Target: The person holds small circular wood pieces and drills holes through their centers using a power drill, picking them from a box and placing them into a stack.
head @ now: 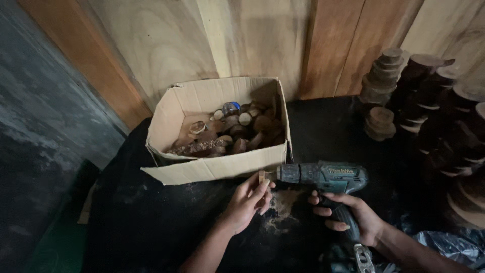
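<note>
Head view: wood piece (pixel 261 176) between left hand (pixel 248 200) fingers, drill (pixel 323 177) in right hand (pixel 348 215).

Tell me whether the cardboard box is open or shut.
Open: the cardboard box has its flaps spread, showing the wood pieces inside.

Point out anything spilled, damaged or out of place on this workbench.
Sawdust lies scattered on the dark table between the left hand and right hand, under the drill. The cardboard box has a front flap folded outward.

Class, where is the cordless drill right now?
The cordless drill is right of centre, gripped by the right hand, just right of the cardboard box.
</note>
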